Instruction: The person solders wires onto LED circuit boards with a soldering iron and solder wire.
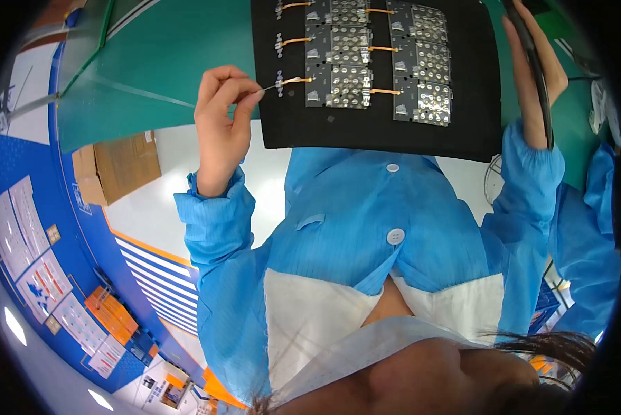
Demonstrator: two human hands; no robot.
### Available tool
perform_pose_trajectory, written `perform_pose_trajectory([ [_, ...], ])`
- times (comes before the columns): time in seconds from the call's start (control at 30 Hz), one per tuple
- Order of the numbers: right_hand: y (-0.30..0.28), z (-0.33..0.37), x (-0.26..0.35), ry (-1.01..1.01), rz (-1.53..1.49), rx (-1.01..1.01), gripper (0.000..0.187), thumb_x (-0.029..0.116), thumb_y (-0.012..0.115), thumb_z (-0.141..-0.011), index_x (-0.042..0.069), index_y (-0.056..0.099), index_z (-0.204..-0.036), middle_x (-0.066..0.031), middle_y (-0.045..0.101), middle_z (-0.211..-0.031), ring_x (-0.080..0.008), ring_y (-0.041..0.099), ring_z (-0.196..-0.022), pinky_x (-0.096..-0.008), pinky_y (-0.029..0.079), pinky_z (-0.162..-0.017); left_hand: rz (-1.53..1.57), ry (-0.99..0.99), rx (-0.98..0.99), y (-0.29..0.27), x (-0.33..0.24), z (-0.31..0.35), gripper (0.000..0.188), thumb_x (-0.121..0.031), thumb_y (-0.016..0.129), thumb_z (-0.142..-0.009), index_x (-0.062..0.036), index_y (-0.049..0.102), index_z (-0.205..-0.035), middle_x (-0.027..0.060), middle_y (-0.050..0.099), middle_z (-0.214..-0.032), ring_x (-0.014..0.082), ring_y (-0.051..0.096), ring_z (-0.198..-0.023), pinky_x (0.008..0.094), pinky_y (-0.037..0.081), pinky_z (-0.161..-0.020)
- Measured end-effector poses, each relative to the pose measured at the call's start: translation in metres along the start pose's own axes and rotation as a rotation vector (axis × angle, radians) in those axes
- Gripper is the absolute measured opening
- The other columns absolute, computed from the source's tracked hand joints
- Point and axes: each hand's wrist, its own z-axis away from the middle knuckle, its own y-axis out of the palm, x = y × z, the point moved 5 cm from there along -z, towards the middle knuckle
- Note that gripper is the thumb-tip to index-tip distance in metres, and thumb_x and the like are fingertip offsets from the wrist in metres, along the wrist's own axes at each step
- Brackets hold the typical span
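Note:
At the upper left, my left hand [226, 114] is closed in a pinch on a thin metal tool [270, 88], whose kind is too fine to make out. Its tip reaches a small connector [279, 83] at the end of an orange flex cable [296, 80]. That cable joins one of several grey circuit boards [350, 86] with rows of round silvery parts, laid on a black mat [296, 128]. At the upper right, my right hand [556, 72] is around a narrow, curved black object [537, 76]; the upper frame edge cuts off some fingers.
Green work surface [151, 69] lies under the mat. A cardboard box [125, 166] stands below it at the left. Posted sheets [41, 280] hang on a blue wall. Another blue sleeve [590, 256] shows at the far right.

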Motion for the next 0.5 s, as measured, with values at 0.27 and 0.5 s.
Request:
perform_pose_trajectory([
  [0.27, 0.038, 0.038, 0.126, -0.176, -0.540, 0.509, 0.032, 0.012, 0.075, -0.076, 0.001, 0.067, -0.105, -0.0141, 0.070, -0.083, -0.0241, 0.069, -0.070, -0.0273, 0.054, -0.061, -0.279, 0.231, -0.051, 0.004, -0.023, -0.004, 0.010, 0.006, 0.067, -0.074, -0.0017, 0.066, -0.081, 0.0056, 0.058, -0.090, 0.0228, 0.054, -0.081, 0.0307, 0.045, -0.068],
  [0.5, 0.063, 0.044, 0.131, -0.199, -0.592, 0.485, 0.031, 0.011, 0.075, -0.076, 0.000, 0.067, -0.104, -0.0136, 0.069, -0.076, -0.0209, 0.067, -0.061, -0.0244, 0.052, -0.050, -0.310, 0.241, -0.079, 0.008, -0.020, -0.008, 0.008, 0.002, 0.068, -0.073, -0.0032, 0.067, -0.079, 0.0039, 0.059, -0.090, 0.0240, 0.054, -0.083, 0.0333, 0.042, -0.074],
])
